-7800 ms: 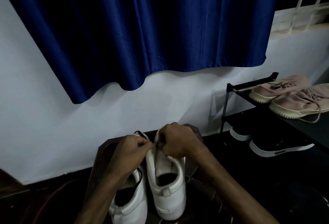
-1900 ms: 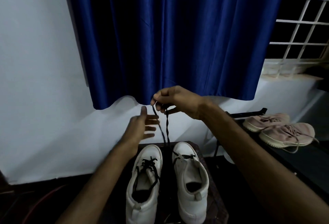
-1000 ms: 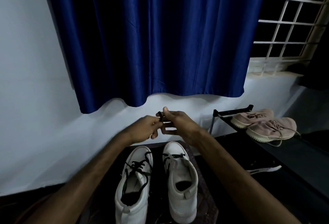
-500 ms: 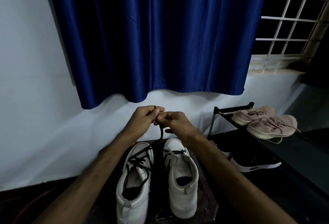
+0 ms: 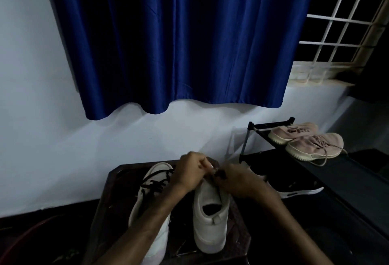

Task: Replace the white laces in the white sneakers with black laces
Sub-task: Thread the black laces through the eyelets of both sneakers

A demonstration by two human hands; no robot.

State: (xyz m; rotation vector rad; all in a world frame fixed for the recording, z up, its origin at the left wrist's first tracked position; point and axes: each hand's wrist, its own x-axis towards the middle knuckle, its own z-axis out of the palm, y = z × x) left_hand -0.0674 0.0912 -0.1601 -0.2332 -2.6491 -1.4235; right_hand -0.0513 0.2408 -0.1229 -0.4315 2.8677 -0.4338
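Observation:
Two white sneakers stand side by side on a dark wooden stool (image 5: 109,205), toes toward the wall. The left sneaker (image 5: 147,199) carries a black lace (image 5: 154,182) threaded loosely across its front. Over the front of the right sneaker (image 5: 210,218) both my hands are curled close together. My left hand (image 5: 190,173) and my right hand (image 5: 235,180) pinch the black lace (image 5: 220,173) of that shoe between them. The hands hide the eyelets and most of this lace.
A blue curtain (image 5: 179,39) hangs over the white wall behind the stool. To the right a black shoe rack (image 5: 336,178) holds a pair of pink sneakers (image 5: 305,140) on top and a black shoe (image 5: 294,186) lower down. A barred window (image 5: 341,22) is at the upper right.
My hands came down from above the shoes to the front of the right sneaker, bringing the black lace ends down with them. The view tilted downward.

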